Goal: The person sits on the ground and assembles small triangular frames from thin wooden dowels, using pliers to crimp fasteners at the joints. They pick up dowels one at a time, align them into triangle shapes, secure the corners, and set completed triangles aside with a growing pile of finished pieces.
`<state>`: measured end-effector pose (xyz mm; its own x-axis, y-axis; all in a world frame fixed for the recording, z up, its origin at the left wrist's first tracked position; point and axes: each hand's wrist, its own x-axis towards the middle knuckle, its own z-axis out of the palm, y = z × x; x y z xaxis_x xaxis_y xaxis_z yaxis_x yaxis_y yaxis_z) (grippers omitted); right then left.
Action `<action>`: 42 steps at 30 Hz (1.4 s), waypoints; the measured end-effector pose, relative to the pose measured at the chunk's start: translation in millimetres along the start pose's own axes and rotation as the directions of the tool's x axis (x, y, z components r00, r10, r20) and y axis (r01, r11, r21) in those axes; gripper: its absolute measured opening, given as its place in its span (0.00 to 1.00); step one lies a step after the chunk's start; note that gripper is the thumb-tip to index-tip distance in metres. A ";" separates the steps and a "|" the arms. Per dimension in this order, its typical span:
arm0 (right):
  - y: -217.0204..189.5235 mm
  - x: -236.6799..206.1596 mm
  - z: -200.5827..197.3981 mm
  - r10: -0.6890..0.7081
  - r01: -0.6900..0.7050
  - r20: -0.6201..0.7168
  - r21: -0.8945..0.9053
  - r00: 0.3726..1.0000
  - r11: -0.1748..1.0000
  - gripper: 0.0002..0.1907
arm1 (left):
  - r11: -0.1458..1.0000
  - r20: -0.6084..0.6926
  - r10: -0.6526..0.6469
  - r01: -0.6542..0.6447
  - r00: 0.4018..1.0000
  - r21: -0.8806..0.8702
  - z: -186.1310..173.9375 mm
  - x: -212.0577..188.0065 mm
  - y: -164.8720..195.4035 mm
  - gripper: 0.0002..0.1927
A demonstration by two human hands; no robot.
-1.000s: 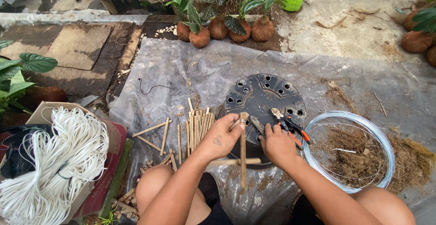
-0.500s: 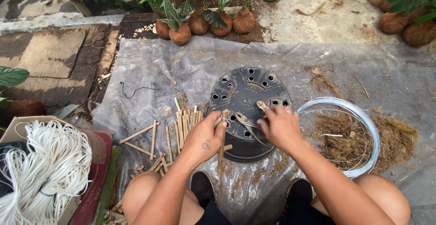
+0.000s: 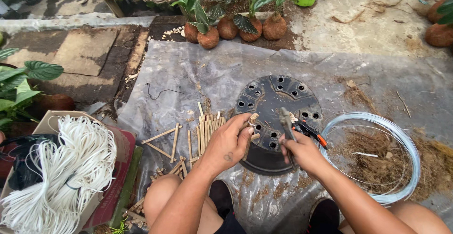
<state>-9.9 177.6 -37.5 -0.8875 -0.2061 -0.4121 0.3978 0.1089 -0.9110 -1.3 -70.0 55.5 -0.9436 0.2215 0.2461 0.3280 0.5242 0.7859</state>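
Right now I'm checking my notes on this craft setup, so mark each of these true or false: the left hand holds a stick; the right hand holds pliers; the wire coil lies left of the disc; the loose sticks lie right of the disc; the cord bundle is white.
1. The left hand holds a stick. True.
2. The right hand holds pliers. True.
3. The wire coil lies left of the disc. False: it lies to the right.
4. The loose sticks lie right of the disc. False: they lie to its left.
5. The cord bundle is white. True.
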 end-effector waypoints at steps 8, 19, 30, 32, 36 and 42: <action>-34.5 -82.4 -2.5 0.045 -0.200 0.478 0.280 0.877 0.939 0.33 | 0.990 0.029 0.131 -0.130 0.991 -0.060 -2.8 7.5 3.5 0.17; -36.1 -91.6 -22.6 0.135 -0.279 0.486 0.238 0.864 0.930 0.35 | 0.992 0.166 0.122 -0.114 0.979 -0.056 20.7 10.9 23.5 0.16; -37.9 -94.9 -34.1 0.059 -0.210 0.519 0.237 0.853 0.949 0.23 | 0.981 0.217 0.191 -0.178 0.957 -0.081 31.4 11.8 21.3 0.20; -37.7 -95.4 -33.9 0.053 -0.202 0.522 0.233 0.852 0.951 0.23 | 0.977 0.206 0.206 -0.190 0.957 -0.096 30.5 11.0 21.7 0.19; -38.0 -96.9 -33.2 0.077 -0.198 0.506 0.190 0.859 0.962 0.24 | 0.974 0.209 0.215 -0.194 0.954 -0.117 29.2 10.6 22.7 0.19; -42.9 -101.3 -30.8 0.103 -0.208 0.472 0.177 0.875 0.962 0.33 | 0.976 0.208 0.209 -0.190 0.956 -0.107 29.3 9.1 23.9 0.18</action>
<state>55.7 223.8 43.7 -0.6262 -0.6287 -0.4611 0.6084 -0.0241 -0.7933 -0.8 -31.3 59.9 -0.8238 0.4920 0.2815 0.4947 0.3815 0.7809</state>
